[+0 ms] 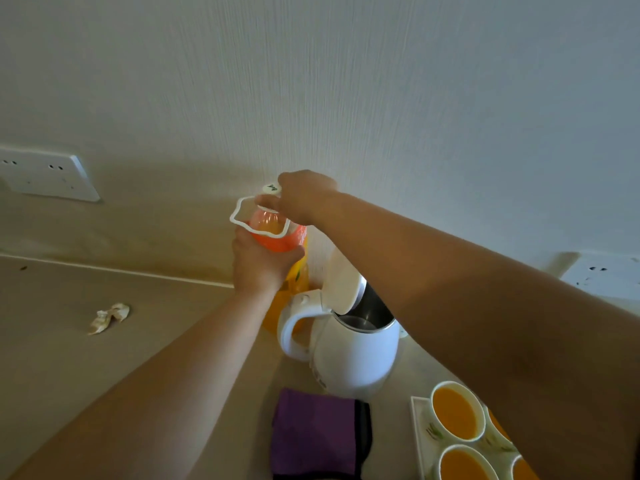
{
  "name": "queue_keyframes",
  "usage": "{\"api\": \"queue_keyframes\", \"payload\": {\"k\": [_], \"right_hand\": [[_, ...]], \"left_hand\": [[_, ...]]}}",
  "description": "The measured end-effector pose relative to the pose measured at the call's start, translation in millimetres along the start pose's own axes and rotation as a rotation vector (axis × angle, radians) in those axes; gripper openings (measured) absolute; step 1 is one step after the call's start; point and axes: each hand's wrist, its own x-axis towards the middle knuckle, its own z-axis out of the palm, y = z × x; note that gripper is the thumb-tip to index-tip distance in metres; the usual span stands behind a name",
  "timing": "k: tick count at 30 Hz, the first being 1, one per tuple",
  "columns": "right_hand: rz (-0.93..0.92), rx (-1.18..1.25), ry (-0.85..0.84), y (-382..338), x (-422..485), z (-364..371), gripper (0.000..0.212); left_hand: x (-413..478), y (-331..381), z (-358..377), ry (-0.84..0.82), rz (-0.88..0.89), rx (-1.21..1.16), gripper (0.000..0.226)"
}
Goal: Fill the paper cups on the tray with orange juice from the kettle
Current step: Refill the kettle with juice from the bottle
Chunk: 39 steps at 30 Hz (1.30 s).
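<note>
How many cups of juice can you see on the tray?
4 on the tray: a far cup, a near cup, and two partly hidden by the right arm. More may be hidden under that arm.

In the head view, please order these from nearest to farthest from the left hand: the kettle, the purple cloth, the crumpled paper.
From the left hand, gripping the juice bottle:
1. Kettle, just below right.
2. Crumpled paper, far left on the counter.
3. Purple cloth, at the bottom edge.
</note>
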Motion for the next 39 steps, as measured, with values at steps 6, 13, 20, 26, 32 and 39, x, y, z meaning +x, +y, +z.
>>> {"api": "queue_keyframes", "payload": {"k": [6,13,20,26,32,39], "right_hand": [[-0.026,-0.375,0.132,-18,-1,-6,0.064],[-0.127,-0.184,0.105,-29,-17,2,0.054],[-0.376,-0.133,0.064,-51,-42,-1,0.047],[-0.532,-0.09,0.038,-68,-73,0,0.044],[-0.307,-0.295,0.189,-92,-106,-4,0.063],[-0.401,-0.236,0.056,-84,-111,-6,0.051]], "left_hand": [[-5,-14,-13,-0.05,0.018,0.139,0.091],[-29,-18,-51,-0.164,0.1,0.058,0.084],[-56,-27,-95,-0.263,0.106,0.016,0.078],[-90,-32,-120,-0.216,0.066,0.023,0.066],[-128,-20,-111,-0.062,0.07,0.018,0.055],[-140,-18,-115,-0.079,0.095,0.03,0.07]]}}
